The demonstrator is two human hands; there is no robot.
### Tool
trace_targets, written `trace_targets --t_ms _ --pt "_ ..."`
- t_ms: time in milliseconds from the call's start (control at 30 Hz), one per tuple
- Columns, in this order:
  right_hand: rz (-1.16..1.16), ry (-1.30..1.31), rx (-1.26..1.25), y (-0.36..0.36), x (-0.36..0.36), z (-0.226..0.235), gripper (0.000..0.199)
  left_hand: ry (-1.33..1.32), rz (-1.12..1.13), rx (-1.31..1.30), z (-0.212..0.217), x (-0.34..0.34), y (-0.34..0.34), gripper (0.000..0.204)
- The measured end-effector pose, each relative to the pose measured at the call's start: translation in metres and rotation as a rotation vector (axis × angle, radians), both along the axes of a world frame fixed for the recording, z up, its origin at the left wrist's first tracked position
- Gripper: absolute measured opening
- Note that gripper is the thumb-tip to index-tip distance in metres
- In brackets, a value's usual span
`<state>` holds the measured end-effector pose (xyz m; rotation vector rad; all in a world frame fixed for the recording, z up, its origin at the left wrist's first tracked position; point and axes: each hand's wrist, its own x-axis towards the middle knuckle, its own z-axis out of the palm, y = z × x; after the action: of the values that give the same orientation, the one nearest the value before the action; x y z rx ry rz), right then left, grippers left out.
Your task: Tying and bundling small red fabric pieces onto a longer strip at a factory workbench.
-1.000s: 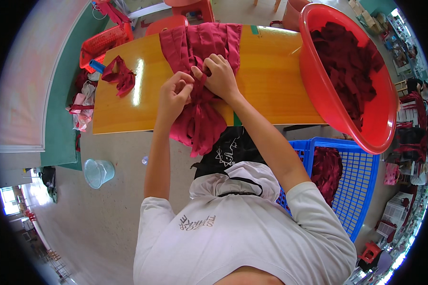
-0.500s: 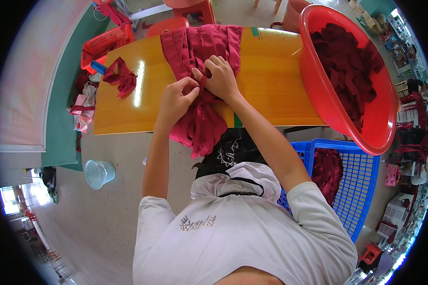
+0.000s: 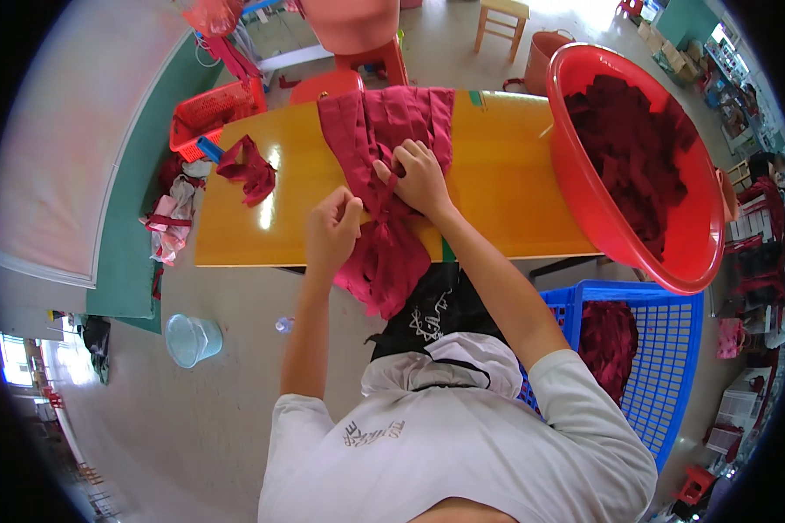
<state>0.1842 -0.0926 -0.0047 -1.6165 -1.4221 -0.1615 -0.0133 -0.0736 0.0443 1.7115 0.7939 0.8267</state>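
Note:
A bundle of crimson cloth pieces (image 3: 388, 122) lies across the yellow table, gathered in at the middle, its lower end (image 3: 382, 272) hanging over the near edge. My right hand (image 3: 420, 181) is on the bundle just above the gathered part, with thumb and fingers closed on a narrow crimson cloth strip (image 3: 389, 185). To the left of the gather, my left hand (image 3: 333, 231) is curled into a fist; what it holds, if anything, is hidden.
On the table (image 3: 497, 174) a small heap of crimson strips (image 3: 251, 170) lies at the left beside a blue tube (image 3: 209, 149). A large red basin (image 3: 576, 196) of dark red cloth stands at the right. Below it is a blue crate (image 3: 672, 349); a pail (image 3: 194, 340) is on the floor.
My left hand has drawn away from the gather toward the left and closed into a fist. My right hand stays at the bundle. The whole view has shifted slightly.

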Motion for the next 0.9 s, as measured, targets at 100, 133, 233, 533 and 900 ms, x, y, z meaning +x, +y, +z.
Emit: trace_targets --t_ms 100,133,233,533,900 --pt "-0.019 -0.031 0.013 -0.001 -0.002 0.001 0.039 0.224 0.106 0.299 -0.013 -0.009 -0.002 0.028" --pt "-0.034 -0.053 -0.016 -0.003 -0.003 0.0 0.039 0.275 0.129 0.473 -0.018 -0.009 -0.004 0.032" --pt "-0.169 -0.106 0.022 -0.02 -0.01 -0.002 0.042 0.327 0.035 0.346 -0.031 -0.011 -0.015 0.036" --pt "-0.218 0.467 -0.396 -0.106 -0.053 0.005 0.052 0.169 0.068 -0.008 -0.05 0.012 -0.004 0.038" --pt "-0.177 1.384 -0.201 -0.111 -0.06 0.025 0.098 -0.177 -0.037 -0.479 -0.051 0.035 -0.03 0.015"
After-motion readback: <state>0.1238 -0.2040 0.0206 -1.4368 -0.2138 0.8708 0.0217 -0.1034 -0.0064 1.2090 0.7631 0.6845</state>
